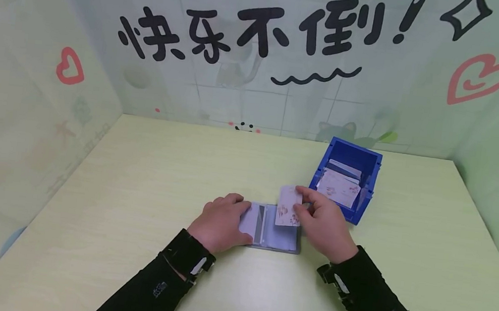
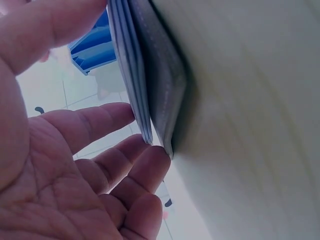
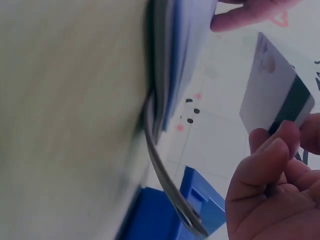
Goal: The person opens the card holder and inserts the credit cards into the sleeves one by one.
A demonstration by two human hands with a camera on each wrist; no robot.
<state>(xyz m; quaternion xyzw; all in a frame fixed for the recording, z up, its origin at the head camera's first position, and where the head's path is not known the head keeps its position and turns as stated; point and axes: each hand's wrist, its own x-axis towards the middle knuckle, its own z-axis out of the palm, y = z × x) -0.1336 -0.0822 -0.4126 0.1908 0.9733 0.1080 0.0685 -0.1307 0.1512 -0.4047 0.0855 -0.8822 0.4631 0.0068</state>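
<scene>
A card holder lies spread open on the table, with clear sleeves and a grey cover. My left hand holds its left half, thumb on the near part and fingers along the outer edge. In the left wrist view the sleeves fan apart from the cover. Between thumb and fingers, my right hand pinches a pale card printed with small flowers, over the holder's right half. A dark stripe crosses the card's back in the right wrist view.
A blue bin stands behind my right hand, with several cards inside, some flowered. The holder's strap sticks out toward the bin in the right wrist view. Printed cloth walls border the table at the back and sides.
</scene>
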